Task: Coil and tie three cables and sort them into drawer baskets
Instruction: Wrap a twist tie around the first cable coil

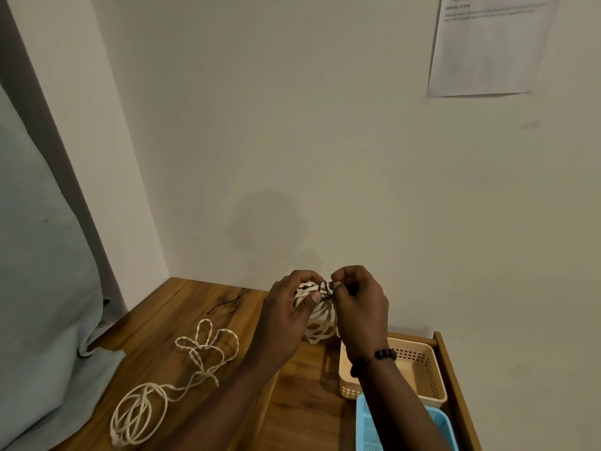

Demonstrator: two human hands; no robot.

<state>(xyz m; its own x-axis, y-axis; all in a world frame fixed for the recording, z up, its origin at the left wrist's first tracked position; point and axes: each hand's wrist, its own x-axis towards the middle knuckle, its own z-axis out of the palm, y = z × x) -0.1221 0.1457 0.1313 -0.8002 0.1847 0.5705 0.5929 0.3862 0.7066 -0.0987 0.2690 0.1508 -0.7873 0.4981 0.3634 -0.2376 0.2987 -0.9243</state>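
Note:
My left hand (286,312) grips a coiled white cable (320,315) held above the open drawer. A thin black tie (326,289) wraps the top of that coil, and my right hand (359,304) pinches the tie beside my left thumb. The coil's loops hang down between both hands. On the wooden top to the left lies a loose twisted white cable (208,348), running down into a rough coil (138,415) near the front edge. A spare black tie (226,304) lies near the wall. In the drawer sit a beige basket (422,372) and a blue basket (369,428).
A wooden top (169,320) meets the white wall at the back. Pale blue cloth (42,288) hangs along the left side and spills onto the top. The drawer's right wall (452,379) rises beside the baskets. A printed sheet (491,47) is stuck on the wall.

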